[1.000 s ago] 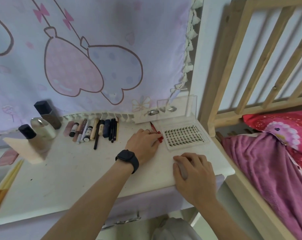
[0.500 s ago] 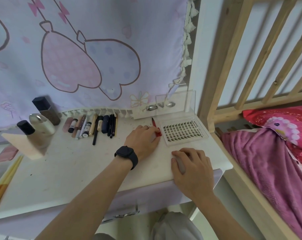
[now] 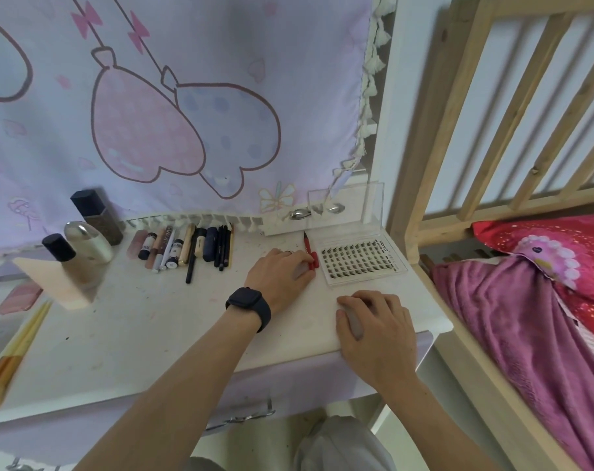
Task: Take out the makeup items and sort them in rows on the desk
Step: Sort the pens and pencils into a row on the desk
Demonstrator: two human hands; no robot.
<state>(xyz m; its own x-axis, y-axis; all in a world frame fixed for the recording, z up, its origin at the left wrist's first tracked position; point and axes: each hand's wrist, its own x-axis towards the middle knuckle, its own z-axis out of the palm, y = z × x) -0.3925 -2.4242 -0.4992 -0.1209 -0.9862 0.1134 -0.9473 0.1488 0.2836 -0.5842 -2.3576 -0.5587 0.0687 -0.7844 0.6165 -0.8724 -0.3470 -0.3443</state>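
The near end of the red pen (image 3: 314, 260) is held under the bent fingertips (image 3: 300, 266) of the left hand (image 3: 282, 275). A small grey thing (image 3: 354, 322) is gripped by the curled fingers of the right hand (image 3: 373, 329). What it is cannot be told.

The red pen is laid flat on the desk (image 3: 135, 334), near the back right corner, just beside the left edge of the lash tray (image 3: 360, 261). Its long side is run from front to back, almost along the tray's edge. Its dark tip is pointed at the back edge and tilted a little to the left, toward the clear lid (image 3: 343, 205). The grey thing is kept near the front edge, by the right corner.

A row of pens (image 3: 190, 248) is laid along the back edge, well to the left, with bottles (image 3: 91, 239) past it.

The step in hand seems to be the placing of the red pen. Next, it probably needs to be let go and left straight. Then a spot in a row needs to be found for the grey thing.
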